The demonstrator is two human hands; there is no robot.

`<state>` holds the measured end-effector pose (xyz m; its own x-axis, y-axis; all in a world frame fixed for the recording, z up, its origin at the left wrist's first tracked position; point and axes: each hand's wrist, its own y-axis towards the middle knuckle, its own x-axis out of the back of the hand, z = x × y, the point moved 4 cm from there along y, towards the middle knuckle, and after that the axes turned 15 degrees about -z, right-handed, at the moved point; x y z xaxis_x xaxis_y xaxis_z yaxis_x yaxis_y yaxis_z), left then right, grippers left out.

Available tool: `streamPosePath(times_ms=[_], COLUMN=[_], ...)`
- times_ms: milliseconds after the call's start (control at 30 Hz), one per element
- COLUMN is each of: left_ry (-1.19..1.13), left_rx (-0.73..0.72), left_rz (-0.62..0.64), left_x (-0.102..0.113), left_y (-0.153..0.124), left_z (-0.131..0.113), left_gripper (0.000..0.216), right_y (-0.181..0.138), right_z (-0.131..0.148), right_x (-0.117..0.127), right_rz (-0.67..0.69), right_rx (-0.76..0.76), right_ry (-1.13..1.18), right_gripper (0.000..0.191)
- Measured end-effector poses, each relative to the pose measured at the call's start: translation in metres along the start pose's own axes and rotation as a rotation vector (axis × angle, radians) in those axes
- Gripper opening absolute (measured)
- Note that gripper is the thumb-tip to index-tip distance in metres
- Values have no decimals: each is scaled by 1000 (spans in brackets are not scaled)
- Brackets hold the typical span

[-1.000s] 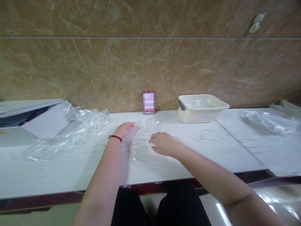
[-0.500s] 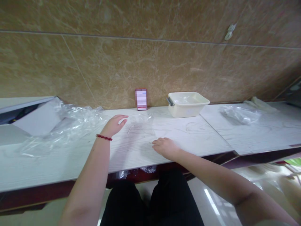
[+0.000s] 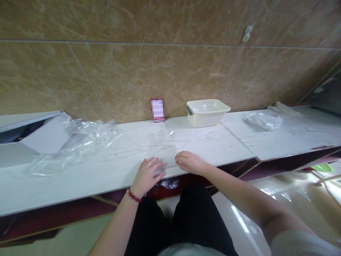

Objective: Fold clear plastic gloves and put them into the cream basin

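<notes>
A clear plastic glove (image 3: 161,137) lies flat on the white tabletop, its finger shapes pointing toward the wall. Its see-through lower part is hard to trace against the wood pattern. My left hand (image 3: 149,173), with a red bead bracelet at the wrist, is over the near side of the glove by the table's front edge. Its fingers are spread and slightly blurred, and nothing shows in them. At the glove's lower right, my right hand (image 3: 190,163) has its fingers curled together at the edge of the plastic. The fingertips are partly hidden.
A cream plastic tub (image 3: 206,119) with a grey handle stands by the wall, near an upright phone (image 3: 157,110). Crumpled clear plastic (image 3: 87,138) and an open white box (image 3: 46,137) lie at left. More clear plastic (image 3: 263,121) lies at right.
My left hand has moved from the far side of the glove toward the table's front edge, with its fingers spreading. My right hand stays nearly in place. The camera view has shifted slightly.
</notes>
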<state>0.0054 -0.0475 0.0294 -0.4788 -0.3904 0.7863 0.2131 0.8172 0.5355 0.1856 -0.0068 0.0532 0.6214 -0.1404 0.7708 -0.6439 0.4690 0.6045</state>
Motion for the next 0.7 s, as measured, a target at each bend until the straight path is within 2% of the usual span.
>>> streamPosePath(times_ms=[67,133,300,533,700], left_ry=[-7,-42,-109,-141,-199], left_rx=[8,-11,-46,-55,-168], left_rz=[-9,-6,-18,-7,77], left_x=[-1,2,15,22,21], left_y=[-4,-8,-19,-33,-37], left_z=[-4,-9,-25,-31,-23], left_gripper=[20,20,20,20,27], right_y=[-9,-20,-39,-40,-37], right_z=[7,11,2,-6,-4], right_x=[5,10,18,5,-1], right_rz=[3,12,40,140,159], right_rx=[-9,-10,-54,-23,35], right_ry=[61,118,144,155,141], right_gripper=[18,19,49,44,33])
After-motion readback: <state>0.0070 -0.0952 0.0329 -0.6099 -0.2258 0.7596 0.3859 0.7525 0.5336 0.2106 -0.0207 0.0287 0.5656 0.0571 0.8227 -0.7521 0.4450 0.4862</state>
